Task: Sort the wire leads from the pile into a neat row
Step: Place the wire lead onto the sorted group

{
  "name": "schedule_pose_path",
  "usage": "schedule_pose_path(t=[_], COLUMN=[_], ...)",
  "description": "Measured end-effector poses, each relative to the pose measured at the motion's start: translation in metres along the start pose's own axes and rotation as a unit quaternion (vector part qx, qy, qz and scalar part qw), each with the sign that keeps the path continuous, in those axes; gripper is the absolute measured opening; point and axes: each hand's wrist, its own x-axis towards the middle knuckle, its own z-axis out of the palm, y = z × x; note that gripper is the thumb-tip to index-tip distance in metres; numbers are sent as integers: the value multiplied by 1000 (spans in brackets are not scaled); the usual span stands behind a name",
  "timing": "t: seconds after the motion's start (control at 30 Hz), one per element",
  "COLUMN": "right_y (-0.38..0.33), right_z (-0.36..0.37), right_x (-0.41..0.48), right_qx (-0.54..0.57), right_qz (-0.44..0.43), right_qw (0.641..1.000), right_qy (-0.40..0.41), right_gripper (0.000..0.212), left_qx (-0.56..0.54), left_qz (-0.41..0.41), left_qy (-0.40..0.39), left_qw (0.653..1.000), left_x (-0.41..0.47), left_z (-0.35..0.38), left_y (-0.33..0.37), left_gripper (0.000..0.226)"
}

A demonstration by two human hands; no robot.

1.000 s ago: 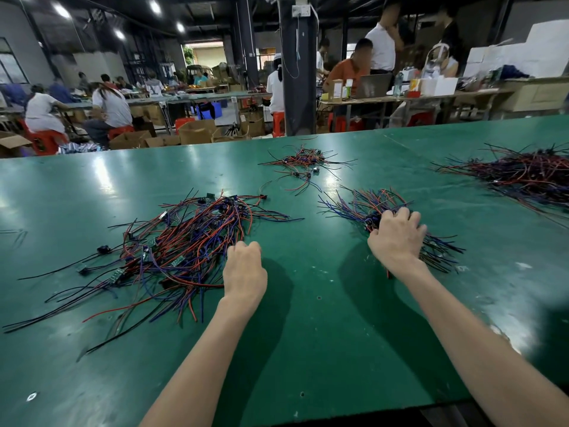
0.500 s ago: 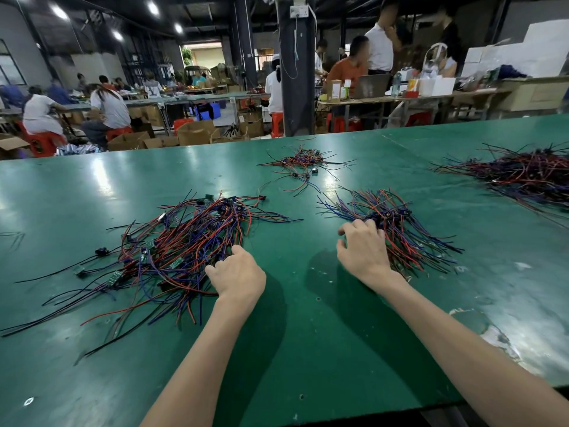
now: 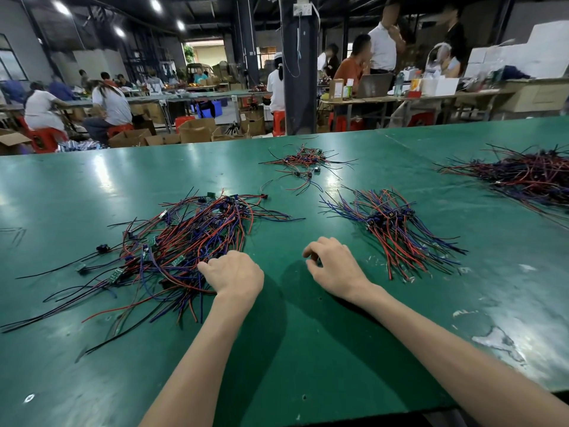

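Note:
A tangled pile of red, blue and black wire leads (image 3: 184, 241) with small green boards lies on the green table (image 3: 308, 349) at the left. My left hand (image 3: 235, 277) sits at the pile's right edge with its curled fingertips among the wires; whether they pinch a lead is hidden. To the right lies a fanned bundle of leads (image 3: 394, 223) with their black connectors gathered in the middle. Between pile and bundle, my right hand (image 3: 335, 266) hovers over bare table with loosely curled fingers and holds nothing.
A small loose heap of leads (image 3: 304, 163) lies farther back in the middle. A large dark heap of wires (image 3: 529, 174) lies at the far right. The table's front edge runs just below my forearms. Several people work at benches beyond the table.
My right hand has left the fanned bundle and moved left over bare table. My left hand has shifted left into the pile's edge.

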Motion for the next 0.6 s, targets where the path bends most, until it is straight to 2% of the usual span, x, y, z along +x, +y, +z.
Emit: schedule_pose_path(t=[0.13, 0.2, 0.3, 0.37, 0.47, 0.53, 0.6], right_y=[1, 1, 0, -1, -4, -8, -10], right_z=[-1, -1, -1, 0, 0, -2, -3], right_x=[0, -1, -2, -1, -1, -2, -3], right_qx=[13, 23, 42, 65, 162, 221, 266], right_qz=[6, 8, 10, 9, 2, -13, -30], right_qw=[1000, 1000, 999, 998, 987, 975, 963], right_qy=[-3, -3, -3, -1, -16, -33, -40], right_gripper=[20, 20, 20, 22, 46, 62, 62], left_qx=[-2, -45, -142, -242, -378, -431, -464], left_qz=[23, 30, 42, 58, 126, 183, 230], left_qy=[-11, 6, 74, 111, 143, 128, 89], left_qw=[1000, 999, 986, 962, 906, 874, 851], left_x=[0, -3, -8, -11, -17, -23, -27], left_z=[-2, -4, -10, -15, -20, -20, -17], left_y=[-1, 1, 3, 5, 8, 11, 16], left_gripper=[14, 18, 29, 26, 17, 21, 28])
